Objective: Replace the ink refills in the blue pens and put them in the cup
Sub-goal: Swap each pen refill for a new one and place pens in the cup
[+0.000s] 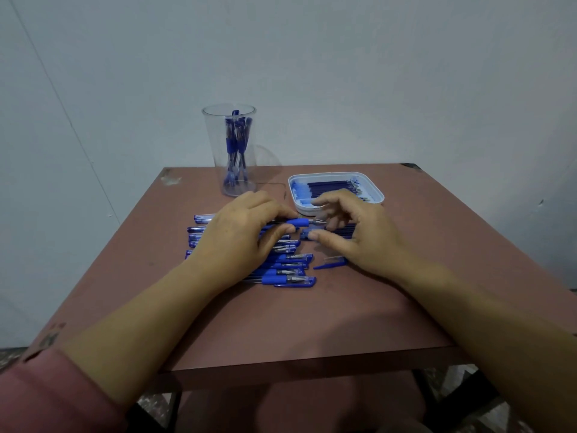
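Brown table (343,307): left hand (237,235) grips a blue pen (295,222); right hand (352,232) curls beside its tip, grip unclear.

The table (312,323) has a square, reddish-brown top, with the finish worn at the far corners and along the near left edge. A clear cup (215,145) stands upright near the far edge, left of centre. A white tray (373,187) with rounded corners sits to the right of the cup, apart from it. A row of blue pens (293,280) lies side by side at mid-table. To the right of the row lie a loose cap (334,262) and - further back - several dark refills (345,229).
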